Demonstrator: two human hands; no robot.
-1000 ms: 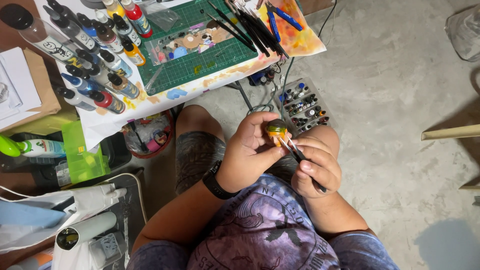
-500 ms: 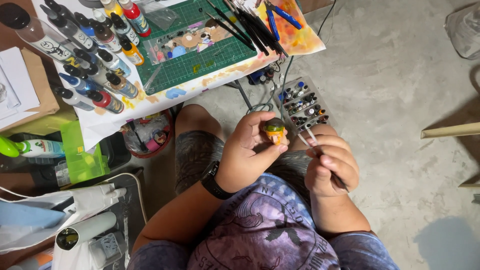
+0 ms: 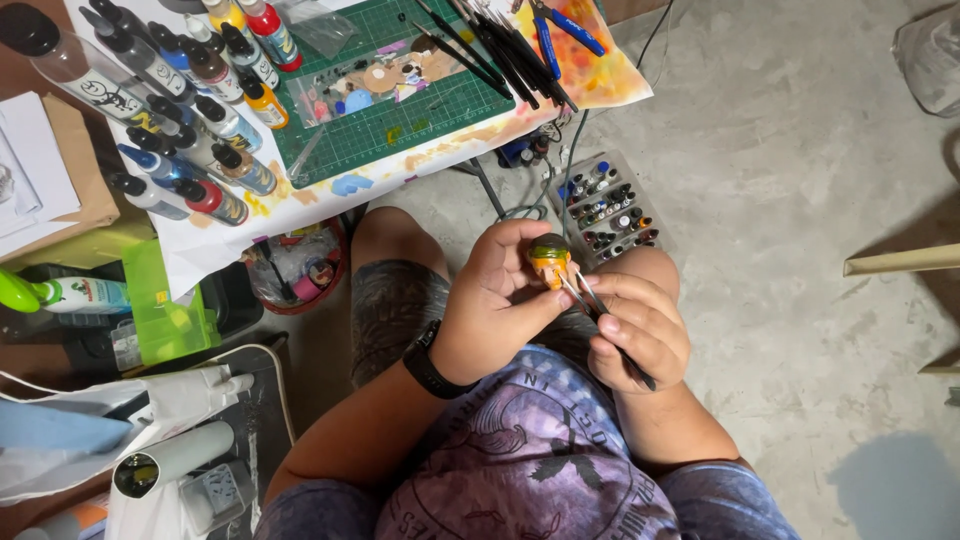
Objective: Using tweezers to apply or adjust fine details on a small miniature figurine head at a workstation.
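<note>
A small orange and green figurine (image 3: 549, 260) sits above the person's lap, pinched in the fingertips of the left hand (image 3: 495, 305). The right hand (image 3: 640, 330) has its grip closed on a thin paintbrush (image 3: 600, 320), tip touching the figurine's lower edge. Judged from this, detail painting is in hand; the next stroke calls for a steady, light touch. Paint bottles (image 3: 190, 110) crowd the surface (image 3: 300, 200) beyond the knees.

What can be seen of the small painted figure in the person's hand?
The small figure is a rounded piece with a dark green top and an orange-yellow lower part. The left hand pinches it at the fingertips above the lap. The thin brush in the right hand touches its lower edge. Finer detail is too small to tell.
</note>
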